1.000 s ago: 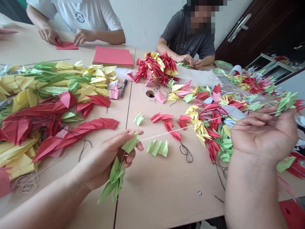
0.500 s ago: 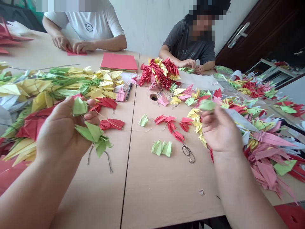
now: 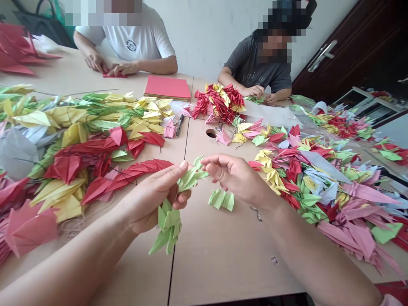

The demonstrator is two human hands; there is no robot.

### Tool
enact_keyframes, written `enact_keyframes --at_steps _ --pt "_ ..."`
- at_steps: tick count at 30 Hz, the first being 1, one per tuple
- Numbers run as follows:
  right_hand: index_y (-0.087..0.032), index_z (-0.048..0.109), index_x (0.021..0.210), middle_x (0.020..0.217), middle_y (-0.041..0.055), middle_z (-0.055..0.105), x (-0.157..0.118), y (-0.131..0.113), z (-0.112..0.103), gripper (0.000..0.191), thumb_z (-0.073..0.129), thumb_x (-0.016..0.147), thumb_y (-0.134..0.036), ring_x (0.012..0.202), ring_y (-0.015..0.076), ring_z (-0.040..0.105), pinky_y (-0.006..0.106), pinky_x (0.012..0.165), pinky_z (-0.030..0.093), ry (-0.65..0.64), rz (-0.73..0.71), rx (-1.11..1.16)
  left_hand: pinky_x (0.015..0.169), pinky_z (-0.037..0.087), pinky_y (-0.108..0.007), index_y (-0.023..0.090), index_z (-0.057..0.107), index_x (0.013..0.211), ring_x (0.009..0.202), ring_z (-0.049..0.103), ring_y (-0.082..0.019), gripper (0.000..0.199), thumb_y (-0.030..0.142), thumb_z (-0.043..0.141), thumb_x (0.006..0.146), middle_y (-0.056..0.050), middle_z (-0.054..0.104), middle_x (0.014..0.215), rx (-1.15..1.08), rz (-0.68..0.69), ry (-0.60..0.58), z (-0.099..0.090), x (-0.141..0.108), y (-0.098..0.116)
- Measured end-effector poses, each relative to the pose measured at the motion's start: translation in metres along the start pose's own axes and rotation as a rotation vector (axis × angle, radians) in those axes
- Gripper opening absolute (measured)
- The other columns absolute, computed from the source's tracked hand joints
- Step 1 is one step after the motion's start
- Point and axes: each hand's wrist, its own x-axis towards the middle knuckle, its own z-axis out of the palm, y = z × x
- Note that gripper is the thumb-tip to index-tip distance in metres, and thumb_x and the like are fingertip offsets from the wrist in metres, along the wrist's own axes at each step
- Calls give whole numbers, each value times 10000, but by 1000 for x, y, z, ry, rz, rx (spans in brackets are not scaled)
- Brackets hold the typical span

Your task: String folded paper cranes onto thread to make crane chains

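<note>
My left hand is closed around a string of green folded-paper cranes, pressing them between thumb and fingers. More green cranes hang below the palm on the same strand. My right hand meets the right tip of the held cranes, fingers bent together; whether they pinch paper or thread is hidden. Just beneath that hand, a short row of green cranes lies on the table. A dark loop of cord shows beside the right wrist.
Heaps of coloured paper cranes lie at left and right. A red paper stack, a pen and a round table hole are farther back. Two people sit opposite; one person's hands press red paper.
My hands have come together over the table's middle seam. The left moved right with its green cranes; the right moved left, bringing its green crane to them. The view shifted slightly.
</note>
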Motion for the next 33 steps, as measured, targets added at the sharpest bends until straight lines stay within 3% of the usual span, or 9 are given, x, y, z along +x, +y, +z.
enact_keyframes --at_steps 4,7,10,14,18,22,28,33 --pt "-196 656 991 856 22 695 -10 -14 13 294 697 826 -436 726 148 620 257 604 472 -43 -8 42 399 403 -102 166 629 829 476 500 -42 210 359 711 822 25 554 664 -14 35 -70 2 -4 -6" --pt "-188 622 847 743 -1 662 -9 -11 15 186 647 875 -371 694 129 593 249 613 456 -32 -22 170 405 398 -106 152 630 835 489 498 -38 242 390 630 879 -4 588 748 7 49 -72 5 -4 -7" --pt "-188 614 857 738 -10 641 -7 -6 10 126 650 869 -309 642 106 551 234 580 439 -22 -2 260 393 389 -128 136 623 817 472 478 -50 311 399 506 938 -23 580 737 27 0 -51 7 -5 -3" --pt "-181 627 906 754 -5 636 -7 -5 5 167 635 884 -346 655 105 570 234 596 462 -40 1 298 414 380 -149 186 607 948 504 490 -65 117 241 514 902 -22 612 828 52 3 -66 8 -6 -2" --pt "-198 630 996 839 3 666 -8 -4 8 201 683 853 -328 749 127 633 253 669 499 -93 11 265 503 410 -176 279 545 1171 571 498 -91 295 246 590 882 31 561 720 239 105 -50 5 -7 -8" --pt "-183 647 842 762 -8 655 -6 -4 5 82 666 853 -262 665 114 623 236 604 486 -66 24 232 620 456 -242 307 439 1325 664 540 -129 464 280 589 887 16 611 777 332 146 -103 3 -6 -12" --pt "-192 692 863 779 -12 658 -4 -5 -16 104 724 816 -278 574 71 539 191 512 450 -1 4 372 726 456 -245 290 504 1275 808 620 -145 425 205 622 876 -2 676 864 310 219 -134 -1 -1 -12" --pt "-204 719 853 781 -4 670 -5 -6 -26 88 744 808 -276 594 75 544 187 530 467 -6 -27 406 622 453 -213 274 562 1224 676 570 -116 364 276 660 873 -36 719 870 329 208 -166 -4 -2 -14"
